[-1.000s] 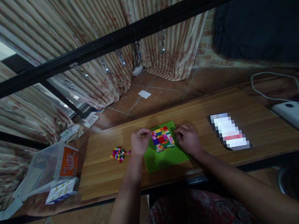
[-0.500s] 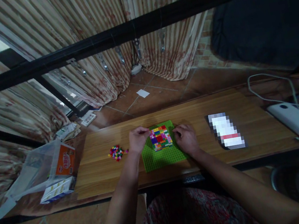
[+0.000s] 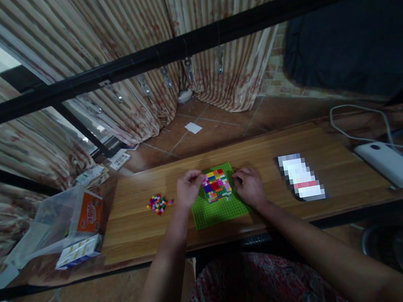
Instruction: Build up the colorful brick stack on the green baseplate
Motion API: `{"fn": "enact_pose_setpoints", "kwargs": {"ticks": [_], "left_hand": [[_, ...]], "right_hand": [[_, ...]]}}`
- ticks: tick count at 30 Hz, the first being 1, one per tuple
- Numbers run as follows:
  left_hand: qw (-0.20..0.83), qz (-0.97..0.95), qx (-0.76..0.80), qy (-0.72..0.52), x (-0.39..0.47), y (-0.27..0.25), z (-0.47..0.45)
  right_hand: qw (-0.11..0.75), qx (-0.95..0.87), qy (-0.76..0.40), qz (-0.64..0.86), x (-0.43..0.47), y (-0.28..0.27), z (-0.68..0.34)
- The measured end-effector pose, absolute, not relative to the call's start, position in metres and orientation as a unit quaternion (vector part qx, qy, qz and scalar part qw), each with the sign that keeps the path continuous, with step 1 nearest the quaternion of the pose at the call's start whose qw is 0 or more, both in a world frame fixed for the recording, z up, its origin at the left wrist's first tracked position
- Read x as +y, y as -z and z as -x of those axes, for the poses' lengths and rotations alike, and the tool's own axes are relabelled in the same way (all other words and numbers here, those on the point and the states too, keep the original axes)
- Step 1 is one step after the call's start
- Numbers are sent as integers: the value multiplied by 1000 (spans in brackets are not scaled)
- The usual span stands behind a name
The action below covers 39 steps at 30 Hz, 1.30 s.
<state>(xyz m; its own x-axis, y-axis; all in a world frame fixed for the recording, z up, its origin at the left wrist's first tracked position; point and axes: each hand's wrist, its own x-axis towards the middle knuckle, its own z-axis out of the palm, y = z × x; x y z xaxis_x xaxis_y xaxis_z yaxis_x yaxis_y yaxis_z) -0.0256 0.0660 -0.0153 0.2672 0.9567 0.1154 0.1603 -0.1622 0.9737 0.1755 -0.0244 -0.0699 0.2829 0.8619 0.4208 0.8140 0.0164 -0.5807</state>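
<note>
A green studded baseplate lies on the wooden board, bearing a low block of many-coloured toy bricks. At the block's left side is my left hand, thumb and forefinger pinched together by its upper left corner. Anything between those fingertips is too small to make out. My right hand rests at the plate's right edge, fingers curled inward close to the block; what they hold, if anything, is hidden. Left of my left hand sits a small pile of loose bricks, with a pink brick just apart from it.
On the board's right side lies a phone with a blurred screen. Beyond it is a white power bank with a cable. At the left stand a clear plastic bin and a small box. A black bar crosses ahead.
The view has shifted slightly. Both hands stay at the two sides of the brick block, with almost no movement.
</note>
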Motion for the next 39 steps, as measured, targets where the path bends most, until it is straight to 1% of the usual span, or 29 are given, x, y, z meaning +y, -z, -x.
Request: {"fn": "enact_pose_setpoints", "kwargs": {"ticks": [5, 16, 20, 26, 33, 36, 39], "left_hand": [[446, -643, 464, -414, 59, 22, 21], [486, -573, 484, -448, 50, 25, 12], [478, -566, 489, -459, 48, 27, 11], [464, -583, 487, -455, 45, 24, 10], [373, -625, 510, -458, 28, 30, 28], [342, -608, 531, -481, 15, 38, 53], [297, -571, 587, -491, 3, 45, 88]], "right_hand": [[392, -597, -32, 699, -25, 69, -176], [384, -595, -37, 705, -26, 68, -175], [376, -597, -36, 708, -26, 66, -175], [389, -608, -24, 692, -26, 71, -178], [388, -625, -1, 678, -26, 78, -183], [388, -629, 3, 674, -26, 80, -184], [388, -630, 7, 673, -26, 82, -185]]}}
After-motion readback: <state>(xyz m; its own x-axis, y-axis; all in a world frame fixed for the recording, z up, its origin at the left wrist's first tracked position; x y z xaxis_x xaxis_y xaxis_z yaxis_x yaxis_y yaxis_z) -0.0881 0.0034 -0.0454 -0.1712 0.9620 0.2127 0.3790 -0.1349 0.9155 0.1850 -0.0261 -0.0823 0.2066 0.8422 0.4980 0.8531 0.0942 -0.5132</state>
